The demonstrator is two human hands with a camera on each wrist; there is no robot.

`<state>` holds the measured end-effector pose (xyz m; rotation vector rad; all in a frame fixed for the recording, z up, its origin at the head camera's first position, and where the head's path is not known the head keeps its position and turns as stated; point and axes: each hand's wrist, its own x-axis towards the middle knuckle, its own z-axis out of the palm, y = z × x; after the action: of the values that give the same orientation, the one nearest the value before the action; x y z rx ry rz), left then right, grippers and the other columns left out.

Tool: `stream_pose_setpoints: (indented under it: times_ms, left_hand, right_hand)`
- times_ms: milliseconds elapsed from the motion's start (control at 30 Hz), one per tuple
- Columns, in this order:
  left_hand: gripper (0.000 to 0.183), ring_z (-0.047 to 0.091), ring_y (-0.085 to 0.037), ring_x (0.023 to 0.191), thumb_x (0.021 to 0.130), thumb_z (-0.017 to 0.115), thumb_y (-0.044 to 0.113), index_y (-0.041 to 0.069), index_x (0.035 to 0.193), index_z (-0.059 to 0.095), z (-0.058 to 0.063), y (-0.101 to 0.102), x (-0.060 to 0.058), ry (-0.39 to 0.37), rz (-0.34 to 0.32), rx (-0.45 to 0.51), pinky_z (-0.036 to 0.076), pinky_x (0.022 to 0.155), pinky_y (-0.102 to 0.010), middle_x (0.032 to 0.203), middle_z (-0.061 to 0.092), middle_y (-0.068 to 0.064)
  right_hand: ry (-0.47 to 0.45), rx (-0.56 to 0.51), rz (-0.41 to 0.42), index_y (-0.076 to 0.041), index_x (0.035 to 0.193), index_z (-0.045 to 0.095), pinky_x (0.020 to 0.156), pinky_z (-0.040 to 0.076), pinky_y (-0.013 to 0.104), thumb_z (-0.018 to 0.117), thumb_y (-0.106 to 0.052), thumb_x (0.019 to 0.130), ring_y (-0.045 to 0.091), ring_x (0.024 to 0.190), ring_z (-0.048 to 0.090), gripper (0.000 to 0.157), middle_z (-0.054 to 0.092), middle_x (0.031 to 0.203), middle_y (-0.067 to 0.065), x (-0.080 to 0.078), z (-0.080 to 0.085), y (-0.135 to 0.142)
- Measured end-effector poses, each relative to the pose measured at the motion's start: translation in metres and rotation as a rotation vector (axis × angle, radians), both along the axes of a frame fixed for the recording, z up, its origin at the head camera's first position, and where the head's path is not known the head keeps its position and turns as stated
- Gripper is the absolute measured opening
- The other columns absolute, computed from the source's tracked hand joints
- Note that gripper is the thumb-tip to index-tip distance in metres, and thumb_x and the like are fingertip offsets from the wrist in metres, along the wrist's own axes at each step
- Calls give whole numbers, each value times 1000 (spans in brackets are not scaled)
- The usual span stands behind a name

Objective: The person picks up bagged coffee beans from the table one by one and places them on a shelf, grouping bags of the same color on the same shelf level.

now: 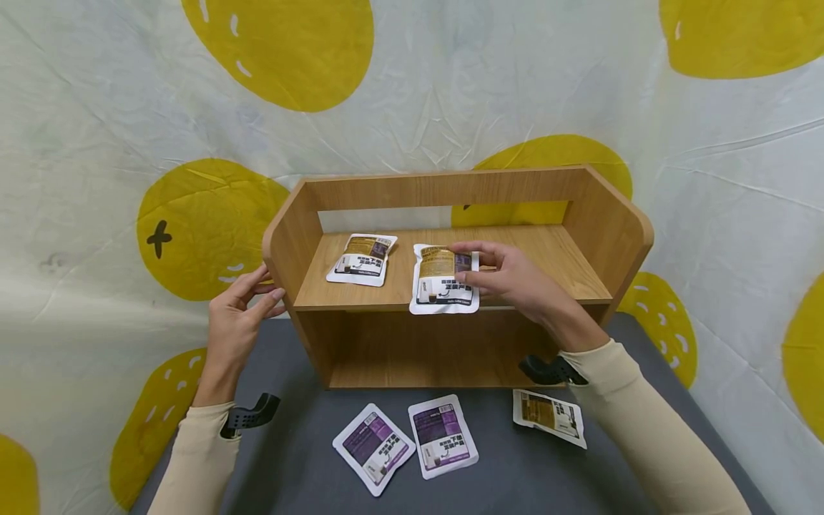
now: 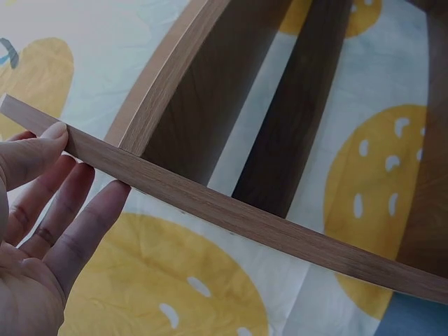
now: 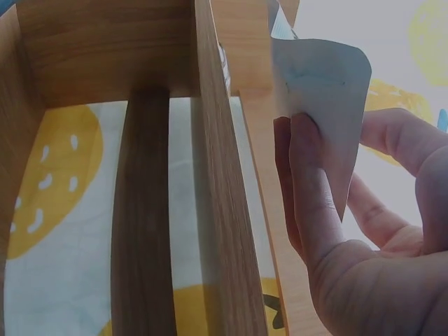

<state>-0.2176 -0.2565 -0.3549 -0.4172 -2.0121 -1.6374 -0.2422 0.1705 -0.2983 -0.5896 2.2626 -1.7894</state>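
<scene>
My right hand [image 1: 508, 275] pinches a white pouch with a brown and white label [image 1: 444, 286] by its right side. Its lower end overlaps the front edge of the upper board in the head view. The right wrist view shows the plain back of this pouch [image 3: 325, 84] between thumb and fingers. At the left, my left hand [image 1: 241, 315] holds the side panel of a wooden two-tier shelf [image 1: 444, 187]. Thumb on one face and fingertips on the other grip the panel's edge [image 2: 210, 199]. Another brown-labelled pouch [image 1: 363, 259] lies on the upper board's left part.
In front of the shelf, two purple-labelled pouches [image 1: 375, 449] [image 1: 443, 436] lie on the dark grey table [image 1: 290, 443]. A brown-labelled pouch [image 1: 549, 417] lies farther right, near my right forearm. Behind the shelf hangs a white cloth [image 1: 412, 129] with yellow shapes.
</scene>
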Motion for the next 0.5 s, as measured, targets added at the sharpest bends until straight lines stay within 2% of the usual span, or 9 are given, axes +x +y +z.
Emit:
stream_pose_setpoints:
  times_ms: [400, 500]
  left_hand:
    - [51, 68, -18, 101, 92, 71, -2, 13, 140, 63, -1, 0, -1, 7, 1, -3, 63, 72, -31, 121, 65, -7]
    - [51, 68, -18, 102, 92, 71, -3, 13, 140, 63, -1, -1, -1, 10, -1, -2, 63, 72, -31, 121, 65, -7]
  right_hand:
    - [27, -4, 3, -11, 148, 54, 79, 65, 34, 70, -9, 96, 26, 94, 69, 54, 57, 132, 24, -14, 5, 1]
    - [20, 4, -4, -12, 148, 54, 77, 66, 37, 72, -12, 96, 26, 93, 70, 54, 57, 134, 24, -17, 5, 2]
